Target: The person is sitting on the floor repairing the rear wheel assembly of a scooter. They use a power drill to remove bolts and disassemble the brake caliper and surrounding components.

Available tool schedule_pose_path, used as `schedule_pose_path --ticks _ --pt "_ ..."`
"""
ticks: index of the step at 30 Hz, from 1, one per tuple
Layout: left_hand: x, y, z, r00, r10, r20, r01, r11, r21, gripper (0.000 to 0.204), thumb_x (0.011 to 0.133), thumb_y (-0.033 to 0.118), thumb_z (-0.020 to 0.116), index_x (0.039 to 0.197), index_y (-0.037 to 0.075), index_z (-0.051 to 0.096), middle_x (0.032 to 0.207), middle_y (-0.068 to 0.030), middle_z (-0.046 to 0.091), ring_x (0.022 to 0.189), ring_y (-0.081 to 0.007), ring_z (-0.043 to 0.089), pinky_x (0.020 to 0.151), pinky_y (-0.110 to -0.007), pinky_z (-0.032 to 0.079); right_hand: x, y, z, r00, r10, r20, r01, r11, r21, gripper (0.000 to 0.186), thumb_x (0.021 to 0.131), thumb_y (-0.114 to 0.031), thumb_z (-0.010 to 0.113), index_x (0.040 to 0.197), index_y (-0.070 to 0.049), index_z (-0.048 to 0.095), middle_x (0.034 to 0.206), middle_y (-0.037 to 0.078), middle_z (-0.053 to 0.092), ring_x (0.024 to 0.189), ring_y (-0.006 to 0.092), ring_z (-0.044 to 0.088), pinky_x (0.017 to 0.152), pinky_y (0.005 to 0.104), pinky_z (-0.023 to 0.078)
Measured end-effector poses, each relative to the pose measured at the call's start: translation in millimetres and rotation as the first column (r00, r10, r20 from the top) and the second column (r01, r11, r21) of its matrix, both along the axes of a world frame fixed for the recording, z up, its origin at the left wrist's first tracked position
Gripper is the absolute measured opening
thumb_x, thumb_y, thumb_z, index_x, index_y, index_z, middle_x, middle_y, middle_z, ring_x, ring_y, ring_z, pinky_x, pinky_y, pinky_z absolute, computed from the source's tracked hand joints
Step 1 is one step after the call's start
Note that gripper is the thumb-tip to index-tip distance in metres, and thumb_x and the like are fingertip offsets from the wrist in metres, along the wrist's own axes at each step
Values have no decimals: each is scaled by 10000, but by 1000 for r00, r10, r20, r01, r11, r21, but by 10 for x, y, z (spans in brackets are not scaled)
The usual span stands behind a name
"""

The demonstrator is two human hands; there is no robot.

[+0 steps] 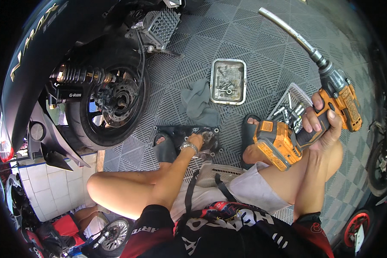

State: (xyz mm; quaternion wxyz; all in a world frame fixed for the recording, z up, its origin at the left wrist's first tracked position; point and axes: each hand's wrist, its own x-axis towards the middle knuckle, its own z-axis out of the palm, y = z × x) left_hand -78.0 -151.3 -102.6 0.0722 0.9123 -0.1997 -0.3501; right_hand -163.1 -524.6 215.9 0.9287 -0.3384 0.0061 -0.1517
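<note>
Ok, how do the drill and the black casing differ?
Colour: the drill is largely orange; the casing is mostly black. Pose: the drill is raised in the right grip; the casing lies between the feet, the left grip over it. Shape: the drill has a long silver extension; the casing is broad. Both have silvery parts.

Grey patterned floor tiles point(271, 47) lie open beyond a rectangular metal tray point(228, 102) of bolts, with passage between a black-tyred motorcycle wheel point(120, 101) and the long silver shaft point(290, 32) of an orange-and-black cordless power tool point(331, 79) in the right hand point(320, 122). A crumpled grey cloth point(198, 101) obstructs the left hand's point(195, 139) direct path trayward; a narrow lane between a black metal part point(211, 144) and a black sandal point(247, 129) leads there instead. Right hand and tool partly screen a pale plastic basket point(302, 89) of sockets.
</note>
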Motion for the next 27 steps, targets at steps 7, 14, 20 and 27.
schedule_pose_path --ticks 7,14,20,27 --pt "624 -366 447 833 298 -466 -414 895 -168 211 922 147 533 856 -13 654 637 -77 638 501 -160 609 459 -302 506 4 52 37 1000 -12 -12 11 999 -30 516 841 -210 608 1225 41 372 968 89 462 555 90 484 510 260 480" --pt "1184 -1123 607 881 338 -332 -452 806 -381 229 946 188 542 961 -10 656 693 -58 658 533 -123 599 477 -285 514 -15 96 -36 996 -46 -81 40 997 -68 520 842 -191 593 1266 24 384 986 113 488 565 99 487 515 265 479" --pt "1218 -1107 842 802 463 -378 -598 607 -524 334 966 231 541 1203 3 598 876 -71 705 547 -84 561 455 -247 486 -3 161 -113 984 -1 -176 -20 993 -119 476 843 -156 565 1254 22 404 991 124 516 592 109 487 545 278 477" --pt "912 -483 1383 513 455 -728 -841 95 -533 535 976 418 511 1285 -18 487 1090 -165 640 816 -190 637 656 -313 545 155 392 -456 892 218 -396 -339 902 -266 398 842 -140 592 1193 4 470 970 109 556 609 120 512 557 272 476"
